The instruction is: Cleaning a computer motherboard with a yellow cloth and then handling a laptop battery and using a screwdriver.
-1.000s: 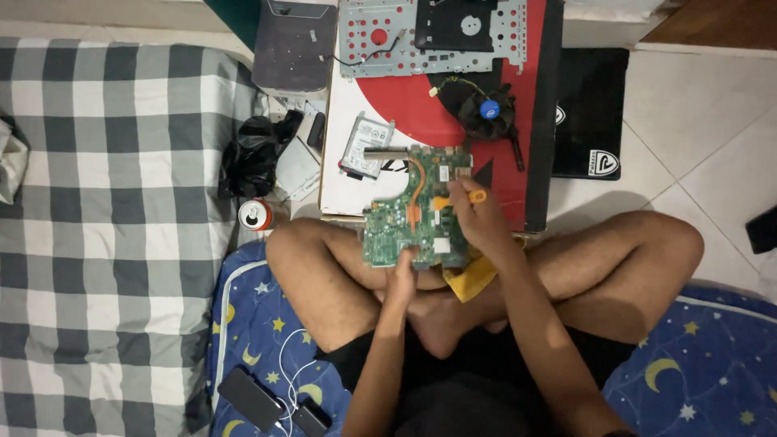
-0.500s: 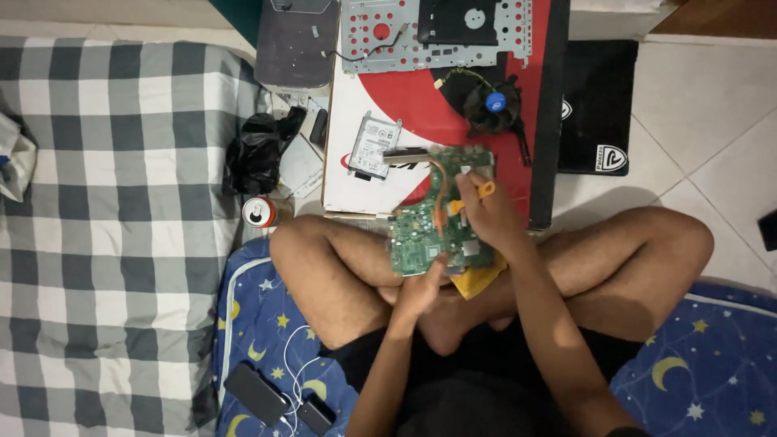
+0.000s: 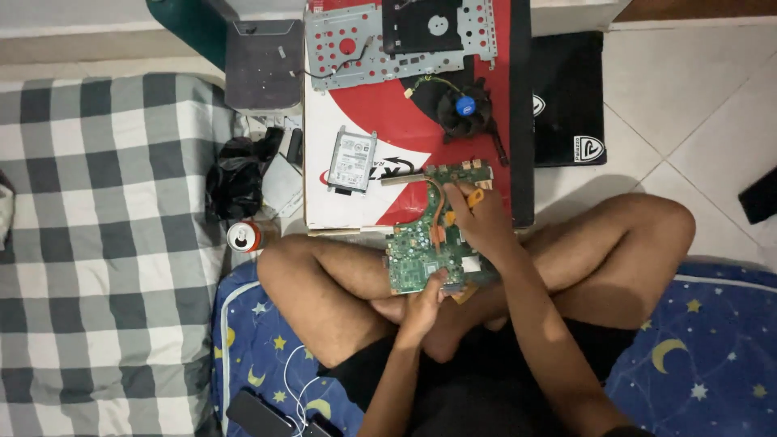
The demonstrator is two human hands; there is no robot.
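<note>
I sit cross-legged with a green circuit board (image 3: 421, 247) resting over my shins. My left hand (image 3: 425, 303) grips the board's near edge from below. My right hand (image 3: 477, 222) lies on the board's right side, shut on a small tool with an orange handle (image 3: 473, 197); its tip is hidden under my fingers. A copper-coloured pipe (image 3: 439, 212) runs along the board beside that hand.
A red and white flat box (image 3: 360, 121) lies ahead, carrying a silver hard drive (image 3: 352, 159), a black cooling fan (image 3: 465, 108) and a grey metal chassis plate (image 3: 364, 36). A drink can (image 3: 243, 236) and black bag (image 3: 235, 178) sit left, by checked bedding (image 3: 97, 243).
The view has shifted a little; the board now sits slightly lower and further right over my legs. Both hands keep their hold on the board and tool.
</note>
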